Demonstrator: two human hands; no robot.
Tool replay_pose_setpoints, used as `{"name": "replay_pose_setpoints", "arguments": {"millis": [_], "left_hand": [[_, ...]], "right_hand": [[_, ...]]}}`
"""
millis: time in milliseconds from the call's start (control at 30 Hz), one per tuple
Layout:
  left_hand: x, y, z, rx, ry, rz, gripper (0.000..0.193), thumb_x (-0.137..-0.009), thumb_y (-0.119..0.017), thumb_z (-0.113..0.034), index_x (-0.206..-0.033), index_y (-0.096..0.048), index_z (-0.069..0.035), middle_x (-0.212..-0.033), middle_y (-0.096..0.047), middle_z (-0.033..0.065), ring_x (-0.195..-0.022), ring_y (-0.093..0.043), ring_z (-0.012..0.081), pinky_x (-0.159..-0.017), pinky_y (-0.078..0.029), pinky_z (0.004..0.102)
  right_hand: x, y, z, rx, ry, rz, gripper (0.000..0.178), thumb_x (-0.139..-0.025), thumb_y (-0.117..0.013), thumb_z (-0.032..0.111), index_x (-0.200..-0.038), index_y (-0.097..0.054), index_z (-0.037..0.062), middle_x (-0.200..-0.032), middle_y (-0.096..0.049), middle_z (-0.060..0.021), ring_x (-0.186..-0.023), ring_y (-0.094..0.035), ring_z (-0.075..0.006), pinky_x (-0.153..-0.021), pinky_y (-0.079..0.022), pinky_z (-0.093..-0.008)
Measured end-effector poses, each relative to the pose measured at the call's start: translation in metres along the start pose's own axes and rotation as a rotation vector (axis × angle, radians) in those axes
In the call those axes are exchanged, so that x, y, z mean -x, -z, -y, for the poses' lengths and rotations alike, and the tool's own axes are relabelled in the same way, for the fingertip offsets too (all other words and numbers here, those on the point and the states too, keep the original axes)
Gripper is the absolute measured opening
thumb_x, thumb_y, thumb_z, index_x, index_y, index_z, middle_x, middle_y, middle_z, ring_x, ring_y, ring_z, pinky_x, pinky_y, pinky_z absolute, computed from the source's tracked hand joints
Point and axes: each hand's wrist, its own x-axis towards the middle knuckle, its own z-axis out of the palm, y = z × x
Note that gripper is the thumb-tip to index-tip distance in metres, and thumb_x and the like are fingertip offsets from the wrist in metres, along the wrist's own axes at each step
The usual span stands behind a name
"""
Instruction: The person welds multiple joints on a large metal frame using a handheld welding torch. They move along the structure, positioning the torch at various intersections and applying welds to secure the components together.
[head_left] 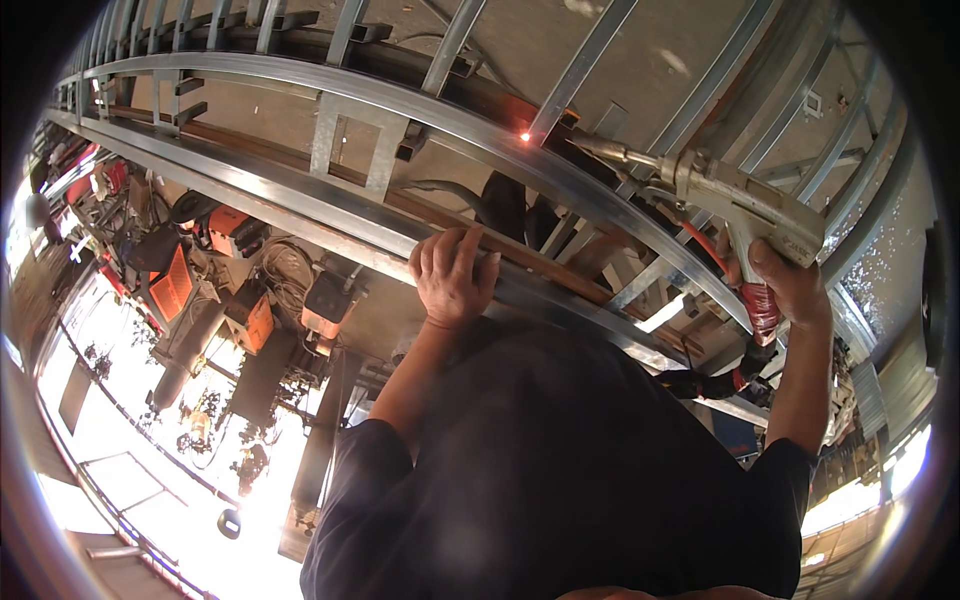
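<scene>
My right hand (797, 285) is wrapped round the red-taped grip of a pale metal welding gun (745, 190). Its thin nozzle reaches left, and a bright orange-red glow (526, 137) shows near its tip, where an upright square tube (583, 68) meets a long silver rail (440, 120). Nearer me, a second metal rail (300, 212) runs across the view. My left hand (455, 278) bears on this rail with bent fingers over it and the thumb apart. The undersides of those fingers are hidden.
Many parallel tubes fan out from the long rail. A flat square-holed bracket (352, 148) sits between the two rails. At left stand orange-and-black machines (240, 232) with coiled cables (290, 270). A dark cable (705, 385) trails below the gun's grip.
</scene>
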Motion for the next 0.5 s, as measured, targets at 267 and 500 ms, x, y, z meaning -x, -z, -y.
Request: {"name": "replay_pose_setpoints", "arguments": {"millis": [267,500], "left_hand": [[-0.074,0.017,-0.044,0.357,-0.145,0.069,0.033,-0.091,-0.072,-0.018,-0.123,-0.07,-0.01,-0.116,-0.068,0.0121,-0.106,-0.065,0.0333,-0.091,-0.049,0.0449],[-0.222,0.005,-0.149,0.198,-0.235,0.471,0.034,-0.099,-0.065,-0.031,-0.118,-0.069,-0.004,-0.107,-0.074,0.0172,-0.099,-0.07,0.0395,-0.087,-0.055,0.0502]], "right_hand": [[0.052,0.035,-0.046,-0.057,-0.016,-0.071,0.047,-0.094,-0.075,0.021,-0.133,-0.06,-0.003,-0.102,-0.072,-0.0139,-0.08,-0.068,-0.0189,-0.067,-0.057,-0.0333],[0.058,0.045,-0.061,-0.013,-0.085,-0.072,0.048,-0.095,-0.076,0.023,-0.133,-0.062,-0.0016,-0.104,-0.073,-0.0142,-0.085,-0.071,-0.0208,-0.079,-0.06,-0.0373]]}}
